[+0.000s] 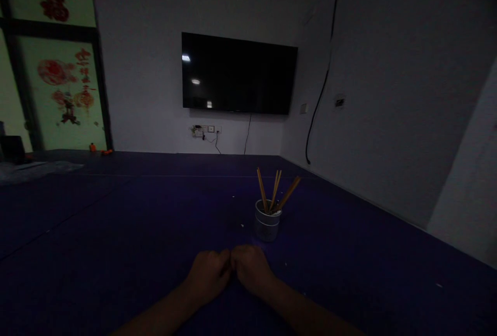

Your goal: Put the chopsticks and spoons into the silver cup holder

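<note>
My left hand is curled into a fist low in the middle of the view. Against it rests my right hand, also closed, and the two meet at the knuckles and thumbs. Nothing sticks out of either fist; the undersides of the fingers are hidden and dark. Just beyond my right hand stands a grey metal can, upright on the dark blue surface. Several thin wooden sticks, like chopsticks, lean outward from its mouth in different directions. Neither hand touches the can.
Small white scraps dot the surface. A wall-mounted television hangs at the back, above sockets and cords. To the right, a black cable runs down the wall. Clear plastic sheeting lies far left, near a glass door.
</note>
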Demonstrator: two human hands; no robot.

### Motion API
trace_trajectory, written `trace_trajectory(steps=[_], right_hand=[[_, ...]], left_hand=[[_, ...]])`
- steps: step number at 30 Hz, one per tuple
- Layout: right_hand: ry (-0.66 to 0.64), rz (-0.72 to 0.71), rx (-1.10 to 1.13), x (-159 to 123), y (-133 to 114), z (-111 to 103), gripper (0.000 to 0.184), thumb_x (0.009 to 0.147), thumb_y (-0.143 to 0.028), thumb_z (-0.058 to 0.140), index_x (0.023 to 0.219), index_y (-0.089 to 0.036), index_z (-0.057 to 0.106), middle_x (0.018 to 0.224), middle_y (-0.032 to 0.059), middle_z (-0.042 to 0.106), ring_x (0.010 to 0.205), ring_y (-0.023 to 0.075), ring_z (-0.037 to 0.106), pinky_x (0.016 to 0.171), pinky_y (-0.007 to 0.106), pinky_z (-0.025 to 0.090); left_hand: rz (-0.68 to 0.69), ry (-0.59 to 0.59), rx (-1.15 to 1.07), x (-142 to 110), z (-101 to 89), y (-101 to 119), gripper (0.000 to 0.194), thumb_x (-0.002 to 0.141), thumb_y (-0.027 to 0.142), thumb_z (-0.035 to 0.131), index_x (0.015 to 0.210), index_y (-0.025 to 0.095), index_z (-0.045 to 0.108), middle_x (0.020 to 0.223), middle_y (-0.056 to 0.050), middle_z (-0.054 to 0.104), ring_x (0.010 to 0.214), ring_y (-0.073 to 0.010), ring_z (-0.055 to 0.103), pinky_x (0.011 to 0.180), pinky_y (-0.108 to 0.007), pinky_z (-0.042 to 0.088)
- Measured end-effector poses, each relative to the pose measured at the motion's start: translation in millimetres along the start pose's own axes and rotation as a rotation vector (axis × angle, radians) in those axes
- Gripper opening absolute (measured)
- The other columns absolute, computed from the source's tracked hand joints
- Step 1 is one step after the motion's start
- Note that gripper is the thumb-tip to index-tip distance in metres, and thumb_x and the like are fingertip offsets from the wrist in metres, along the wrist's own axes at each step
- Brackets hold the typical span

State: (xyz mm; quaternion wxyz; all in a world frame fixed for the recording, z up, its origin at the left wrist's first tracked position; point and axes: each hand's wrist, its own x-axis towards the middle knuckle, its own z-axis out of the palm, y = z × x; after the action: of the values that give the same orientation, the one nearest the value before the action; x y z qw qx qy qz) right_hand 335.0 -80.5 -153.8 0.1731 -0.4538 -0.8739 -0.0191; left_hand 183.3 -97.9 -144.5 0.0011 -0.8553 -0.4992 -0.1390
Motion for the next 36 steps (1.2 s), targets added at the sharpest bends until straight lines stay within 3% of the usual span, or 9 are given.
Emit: trace_trajectory(steps=[11, 18, 23, 26, 30, 36], right_hand=[[0.029, -0.026, -0.051, -2.1, -0.7, -4.1, 0.023, 0.072, -0.007, 0.042, 0.072, -0.019, 0.062, 0.075, 0.0033, 0.066, 0.07, 0.016, 0.06, 0.063, 0.024, 0.04], [0.421, -0.135, -0.076, -8.6, 5.5, -9.1, 0.031, 0.073, -0.001, 0.035, 0.08, -0.019, 0.06, 0.084, 0.0048, 0.063, 0.069, 0.0135, 0.059, 0.063, 0.023, 0.044], [0.61, 0.03, -0.238, -5.6, 13.7, -21.9, 0.029, 0.083, -0.012, 0.036, 0.093, -0.019, 0.062, 0.118, 0.0091, 0.058, 0.074, 0.0144, 0.063, 0.063, 0.025, 0.048], [0.601, 0.175, -0.351, -2.4, 18.4, -31.0, 0.029, 0.088, -0.018, 0.036, 0.1, -0.019, 0.062, 0.127, 0.01, 0.053, 0.071, 0.0154, 0.065, 0.059, 0.026, 0.049], [0.475, 0.311, -0.438, 0.6, 22.4, -40.0, 0.029, 0.088, -0.017, 0.039, 0.108, -0.02, 0.059, 0.133, 0.0109, 0.048, 0.072, 0.0167, 0.066, 0.056, 0.026, 0.05], [0.353, 0.389, -0.438, 2.3, 26.3, -45.5, 0.035, 0.085, -0.008, 0.04, 0.114, -0.021, 0.056, 0.124, 0.0103, 0.055, 0.082, 0.0184, 0.065, 0.062, 0.026, 0.051]], left_hand=[[0.037, -0.009, 0.109, -2.9, -8.5, -1.9, 0.018, 0.082, 0.023, 0.041, 0.085, 0.021, 0.058, 0.074, -0.004, 0.068, 0.068, -0.0201, 0.064, 0.058, -0.026, 0.042], [0.018, 0.059, 0.102, -4.8, -7.2, -18.4, 0.023, 0.087, 0.028, 0.036, 0.078, 0.021, 0.056, 0.065, -0.002, 0.065, 0.059, -0.0164, 0.062, 0.05, -0.023, 0.033], [0.024, 0.096, 0.053, -1.4, -2.7, -18.4, 0.024, 0.087, 0.028, 0.035, 0.073, 0.021, 0.054, 0.06, -0.001, 0.063, 0.054, -0.015, 0.058, 0.047, -0.024, 0.028], [0.033, 0.097, 0.028, -1.7, -2.3, -16.8, 0.024, 0.086, 0.029, 0.036, 0.071, 0.02, 0.053, 0.061, -0.001, 0.063, 0.054, -0.0143, 0.057, 0.047, -0.023, 0.028], [0.028, 0.097, 0.035, -3.7, -3.4, -16.6, 0.025, 0.087, 0.03, 0.036, 0.071, 0.02, 0.053, 0.061, -0.001, 0.063, 0.055, -0.0142, 0.058, 0.049, -0.023, 0.028], [0.022, 0.092, 0.028, -3.5, -3.1, -17.6, 0.025, 0.087, 0.031, 0.036, 0.071, 0.02, 0.053, 0.061, 0.0, 0.063, 0.056, -0.0139, 0.058, 0.05, -0.023, 0.03]])
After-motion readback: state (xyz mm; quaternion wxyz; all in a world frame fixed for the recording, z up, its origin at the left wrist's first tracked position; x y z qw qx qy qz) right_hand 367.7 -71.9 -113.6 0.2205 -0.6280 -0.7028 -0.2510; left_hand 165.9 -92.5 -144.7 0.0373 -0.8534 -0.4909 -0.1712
